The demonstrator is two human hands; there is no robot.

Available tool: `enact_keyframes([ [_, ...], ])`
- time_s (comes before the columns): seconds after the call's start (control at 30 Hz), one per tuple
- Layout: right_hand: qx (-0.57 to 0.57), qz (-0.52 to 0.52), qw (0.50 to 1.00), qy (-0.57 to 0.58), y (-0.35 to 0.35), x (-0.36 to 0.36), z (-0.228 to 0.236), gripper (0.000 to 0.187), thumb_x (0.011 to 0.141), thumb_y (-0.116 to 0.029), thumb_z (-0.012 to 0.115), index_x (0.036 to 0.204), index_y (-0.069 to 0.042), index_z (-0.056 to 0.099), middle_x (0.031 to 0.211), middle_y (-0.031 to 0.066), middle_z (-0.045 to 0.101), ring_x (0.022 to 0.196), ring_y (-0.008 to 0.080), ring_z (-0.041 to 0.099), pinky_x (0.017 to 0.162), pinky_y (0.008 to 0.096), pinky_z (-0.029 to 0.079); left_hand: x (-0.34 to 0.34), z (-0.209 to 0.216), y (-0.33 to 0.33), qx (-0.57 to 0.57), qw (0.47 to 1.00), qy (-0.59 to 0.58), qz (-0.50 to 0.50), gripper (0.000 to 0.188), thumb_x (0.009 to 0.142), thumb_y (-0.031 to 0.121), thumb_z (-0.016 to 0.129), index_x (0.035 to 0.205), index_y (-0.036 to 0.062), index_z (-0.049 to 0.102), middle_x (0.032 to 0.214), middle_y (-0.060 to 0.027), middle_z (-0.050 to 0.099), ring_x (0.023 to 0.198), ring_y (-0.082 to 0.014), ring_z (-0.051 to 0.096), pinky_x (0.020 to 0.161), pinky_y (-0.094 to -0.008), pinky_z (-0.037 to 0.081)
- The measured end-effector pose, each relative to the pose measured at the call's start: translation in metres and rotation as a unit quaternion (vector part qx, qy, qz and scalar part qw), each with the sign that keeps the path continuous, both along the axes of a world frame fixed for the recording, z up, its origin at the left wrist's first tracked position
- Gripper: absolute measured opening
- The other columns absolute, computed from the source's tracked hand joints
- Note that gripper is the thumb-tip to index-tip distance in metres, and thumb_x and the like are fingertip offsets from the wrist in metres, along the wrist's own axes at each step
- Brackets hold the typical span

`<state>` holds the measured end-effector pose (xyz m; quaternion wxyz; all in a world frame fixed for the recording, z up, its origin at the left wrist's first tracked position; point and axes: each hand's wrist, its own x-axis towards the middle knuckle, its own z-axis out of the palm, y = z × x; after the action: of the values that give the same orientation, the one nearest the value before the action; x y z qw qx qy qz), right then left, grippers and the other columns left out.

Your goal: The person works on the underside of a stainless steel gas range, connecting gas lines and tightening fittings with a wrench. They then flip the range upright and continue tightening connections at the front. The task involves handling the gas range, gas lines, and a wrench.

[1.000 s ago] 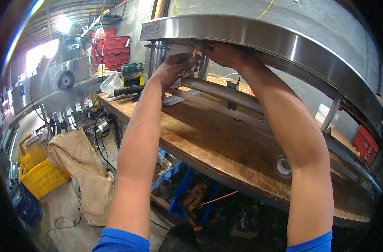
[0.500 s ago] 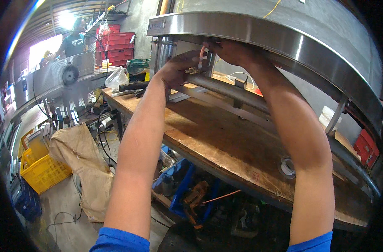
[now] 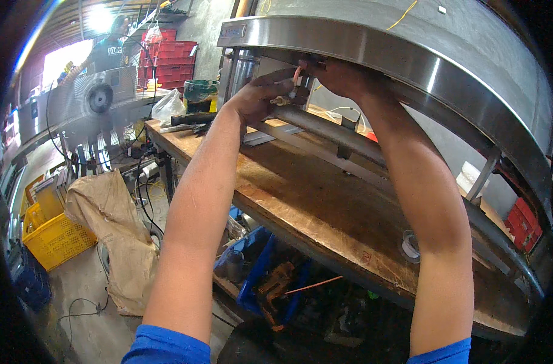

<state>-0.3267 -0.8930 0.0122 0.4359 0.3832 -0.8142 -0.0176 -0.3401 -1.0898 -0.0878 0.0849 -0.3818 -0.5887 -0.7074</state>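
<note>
A curved stainless steel panel [image 3: 361, 45] spans the upper view, and both arms reach in beneath it. At its left end, my left hand [image 3: 259, 100] is curled around a small brass fitting [image 3: 281, 101], whose far side the fingers hide. A short bent copper tube [image 3: 297, 76] rises from the fitting toward the panel's underside. Beside the tube's top is my right hand [image 3: 336, 77], its fingers bent closed up under the panel; what they grip is hidden. Below the hands runs a thick grey metal pipe [image 3: 319, 130] with a small upright bracket [image 3: 348, 123].
The steel unit stands on a wooden workbench [image 3: 301, 188]. A roll of tape [image 3: 410, 246] lies near my right forearm. Blue bins [image 3: 252, 285] and an orange tool [image 3: 276, 285] sit below. Left are a yellow crate [image 3: 58, 239], a fan [image 3: 99, 97] and a person [image 3: 110, 54] behind.
The view has shifted slightly. Both hands stay at the copper tube under the panel, with the left fingers moved a little around the fitting.
</note>
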Motion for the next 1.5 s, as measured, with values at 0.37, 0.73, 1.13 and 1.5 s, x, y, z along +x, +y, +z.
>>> enact_keyframes([
  [0.37, 0.002, 0.005, 0.999, 0.054, -0.001, -0.013, 0.000, 0.054, 0.092, -0.058, 0.042, 0.122, -0.016, 0.060, 0.120, 0.0124, 0.061, 0.113, 0.0336, 0.056, 0.098, 0.0461, 0.042, -0.018, -0.005, -0.014, -0.201, 0.924, 0.212, 0.247, 0.064, 0.080, 0.012, 0.071, 0.138, 0.0198, 0.045, 0.136, -0.0094, 0.046, 0.114, -0.0213, 0.054, 0.095, -0.0331, 0.044],
  [0.73, -0.019, 0.007, 1.000, 0.020, -0.003, -0.002, -0.003, 0.053, 0.090, -0.060, 0.043, 0.122, -0.020, 0.060, 0.118, 0.0110, 0.063, 0.112, 0.0333, 0.057, 0.097, 0.0447, 0.043, 0.000, 0.006, 0.008, -0.028, 0.988, 0.042, 0.149, 0.060, 0.080, 0.029, 0.072, 0.131, 0.0060, 0.051, 0.123, -0.0080, 0.057, 0.115, -0.0197, 0.051, 0.094, -0.0338, 0.040],
  [1.13, 0.015, 0.035, 0.999, -0.017, 0.002, -0.016, 0.011, 0.048, 0.089, -0.053, 0.054, 0.122, -0.018, 0.059, 0.123, 0.0115, 0.060, 0.114, 0.0300, 0.055, 0.098, 0.0425, 0.041, 0.000, 0.000, 0.001, 0.018, 1.000, -0.013, 0.019, 0.063, 0.082, 0.030, 0.071, 0.135, 0.0064, 0.047, 0.126, -0.0087, 0.055, 0.112, -0.0190, 0.053, 0.092, -0.0331, 0.043],
  [1.5, 0.073, -0.133, 0.988, 0.008, 0.047, 0.045, -0.020, 0.066, 0.088, -0.038, 0.059, 0.144, -0.017, 0.030, 0.140, 0.0200, 0.041, 0.128, 0.0381, 0.040, 0.109, 0.0436, 0.032, -0.017, 0.004, -0.004, -0.026, 0.994, 0.083, 0.071, 0.056, 0.081, 0.023, 0.070, 0.130, 0.0055, 0.050, 0.116, -0.0079, 0.061, 0.103, -0.0181, 0.058, 0.093, -0.0323, 0.044],
])
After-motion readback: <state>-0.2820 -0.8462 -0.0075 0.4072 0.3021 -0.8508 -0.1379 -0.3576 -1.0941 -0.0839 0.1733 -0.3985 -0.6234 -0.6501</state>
